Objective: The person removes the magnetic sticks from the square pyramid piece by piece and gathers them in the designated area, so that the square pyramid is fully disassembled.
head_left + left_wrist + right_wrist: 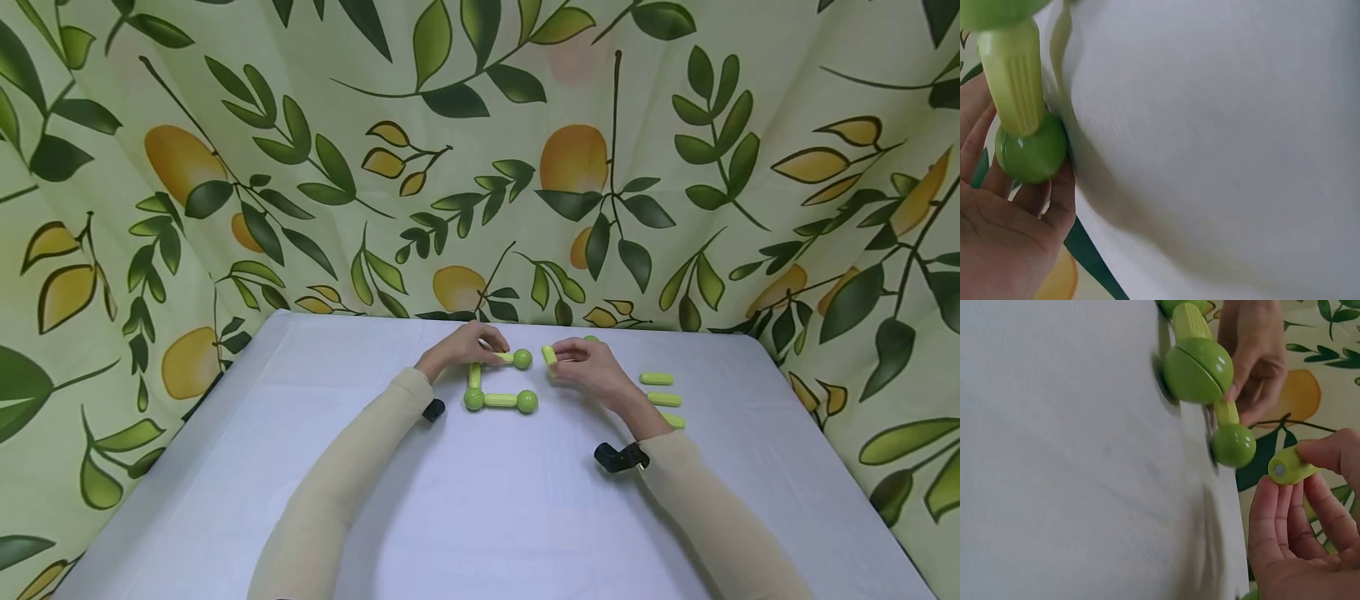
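On the white table, green balls and yellow-green rods form a three-sided frame, open on the right. A front rod (500, 401) links two balls, a left rod (475, 377) runs back, and the back rod ends in a ball (522, 359). My left hand (467, 343) holds the back-left corner ball (1032, 153), which the hand hides in the head view. To the right of the frame, my right hand (596, 368) pinches a loose rod (1291, 465) between thumb and fingertips. A small silvery disc shows in that rod's end.
Three more rods, the nearest-to-back one (657, 379) among them, lie in a column right of my right hand. Another green ball (592, 338) peeks out behind that hand. A leaf-and-fruit patterned curtain (480, 208) hangs along the table's back edge.
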The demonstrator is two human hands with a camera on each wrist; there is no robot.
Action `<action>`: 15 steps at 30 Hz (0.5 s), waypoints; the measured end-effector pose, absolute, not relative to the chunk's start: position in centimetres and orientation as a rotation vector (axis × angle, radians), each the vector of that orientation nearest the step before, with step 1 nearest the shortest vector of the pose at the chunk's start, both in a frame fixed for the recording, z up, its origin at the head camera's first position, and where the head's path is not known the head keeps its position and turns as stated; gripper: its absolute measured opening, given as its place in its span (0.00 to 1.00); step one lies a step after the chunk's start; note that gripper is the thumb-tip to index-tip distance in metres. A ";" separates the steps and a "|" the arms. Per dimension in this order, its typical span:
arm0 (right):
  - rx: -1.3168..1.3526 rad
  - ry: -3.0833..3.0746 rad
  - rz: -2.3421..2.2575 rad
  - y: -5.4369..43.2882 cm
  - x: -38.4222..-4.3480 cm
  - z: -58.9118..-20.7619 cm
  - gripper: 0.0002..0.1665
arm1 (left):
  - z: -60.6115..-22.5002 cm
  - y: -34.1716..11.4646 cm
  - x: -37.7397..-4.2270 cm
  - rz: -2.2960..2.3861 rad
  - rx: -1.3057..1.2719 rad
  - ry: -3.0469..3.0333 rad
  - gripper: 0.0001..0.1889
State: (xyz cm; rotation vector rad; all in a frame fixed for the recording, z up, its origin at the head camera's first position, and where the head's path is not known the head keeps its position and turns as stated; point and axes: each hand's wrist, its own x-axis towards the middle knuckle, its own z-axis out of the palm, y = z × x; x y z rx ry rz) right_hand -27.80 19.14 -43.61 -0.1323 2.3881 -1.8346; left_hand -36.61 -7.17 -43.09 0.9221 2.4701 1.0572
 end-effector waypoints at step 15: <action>-0.187 2.351 -1.844 24.4 -27.3 -42.7 0.24 | -43.3 -8.5 -36.6 1.081 0.933 2.456 0.09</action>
